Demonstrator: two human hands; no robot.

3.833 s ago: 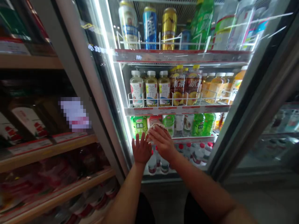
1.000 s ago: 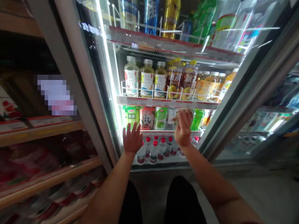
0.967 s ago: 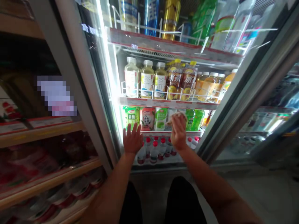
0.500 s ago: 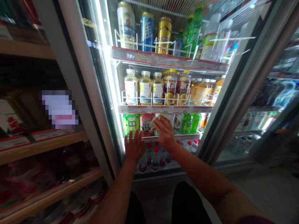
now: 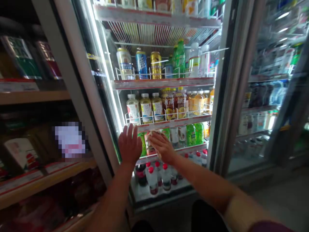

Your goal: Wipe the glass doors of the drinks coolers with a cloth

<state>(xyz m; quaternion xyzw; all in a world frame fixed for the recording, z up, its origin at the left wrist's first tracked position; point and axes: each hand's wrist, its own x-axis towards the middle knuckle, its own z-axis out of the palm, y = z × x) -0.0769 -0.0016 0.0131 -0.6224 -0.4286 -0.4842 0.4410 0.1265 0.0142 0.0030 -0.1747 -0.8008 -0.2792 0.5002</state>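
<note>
A lit drinks cooler with a glass door (image 5: 142, 199) stands in front of me. My left hand (image 5: 130, 145) is open, its fingers spread and raised against the glass at the lower left; whether the palm presses on it I cannot tell. Farther right, my right hand (image 5: 164, 148) lies flat over a pale, crumpled cloth (image 5: 152, 132) against the glass, before the lower shelf. Part of the cloth shows at the fingertips; the rest is hidden under the palm. Behind the hands are green bottles (image 5: 199, 131) and red-capped water bottles (image 5: 153, 180).
Higher cooler shelves hold tea bottles (image 5: 146, 108) and cans (image 5: 156, 66). The metal door frame (image 5: 225, 90) rises on the right, with another cooler (image 5: 263, 96) beyond. Wooden shelves (image 5: 36, 96) with packaged goods stand close on the left.
My left hand has moved left and up relative to the shelves. The right hand with the cloth has slid left across the glass. The view has tilted up, showing more upper shelves.
</note>
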